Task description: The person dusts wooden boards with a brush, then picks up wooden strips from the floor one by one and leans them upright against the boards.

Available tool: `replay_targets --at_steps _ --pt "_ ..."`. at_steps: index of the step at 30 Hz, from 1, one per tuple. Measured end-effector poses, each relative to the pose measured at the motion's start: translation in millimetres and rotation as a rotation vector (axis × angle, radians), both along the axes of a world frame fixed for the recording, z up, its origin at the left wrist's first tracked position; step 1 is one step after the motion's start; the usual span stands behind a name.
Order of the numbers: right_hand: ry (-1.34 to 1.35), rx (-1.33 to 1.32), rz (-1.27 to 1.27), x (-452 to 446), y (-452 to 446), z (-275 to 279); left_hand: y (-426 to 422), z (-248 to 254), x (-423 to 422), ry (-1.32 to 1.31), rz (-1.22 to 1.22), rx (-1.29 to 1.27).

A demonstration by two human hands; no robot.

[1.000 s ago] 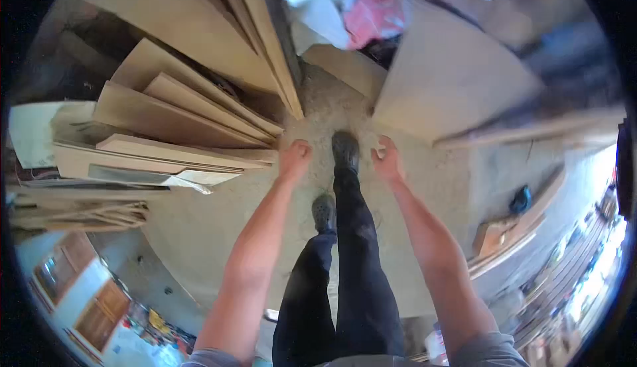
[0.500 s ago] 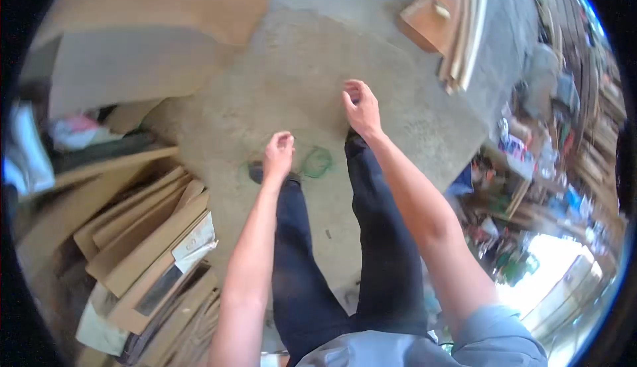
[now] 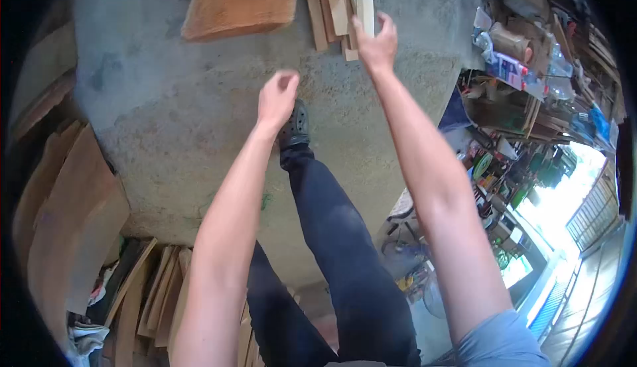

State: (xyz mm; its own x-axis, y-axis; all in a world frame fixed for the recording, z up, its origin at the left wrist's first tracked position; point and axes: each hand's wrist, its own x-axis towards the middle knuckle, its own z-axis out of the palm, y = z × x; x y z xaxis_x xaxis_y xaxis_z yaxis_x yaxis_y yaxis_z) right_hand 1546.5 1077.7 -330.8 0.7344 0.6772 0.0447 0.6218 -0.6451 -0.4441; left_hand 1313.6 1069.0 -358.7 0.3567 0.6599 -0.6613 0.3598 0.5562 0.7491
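My right hand reaches forward with thumb and fingers apart, holding nothing. It is nearest to a small stack of long wooden strips on the floor, overlapping their right edge in view; I cannot tell whether it touches them. My left hand hangs over the dark clog on my forward foot. Its fingers are curled in toward the thumb, slightly blurred, with nothing visible in them. Left of the strips lies a thick orange-brown wooden slab, cut off by the top of the view.
Large boards lean at the left, with upright planks below them. On the right are piled scrap wood, plastic bottles and clutter. The concrete floor runs between. A bright opening with a barred gate is at lower right.
I have stepped forward and the view has turned, so the slab and strips appear closer and farther left. My right hand has spread its fingers beside the strips. My left hand stays curled.
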Motion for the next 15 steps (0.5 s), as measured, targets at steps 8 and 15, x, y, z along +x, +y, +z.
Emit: replay_targets --at_steps 8,15 --pt "0.393 -0.349 0.024 91 66 -34 96 -19 151 0.072 -0.053 0.121" --pt "0.884 -0.160 0.107 26 11 15 136 -2 184 0.228 0.023 0.263"
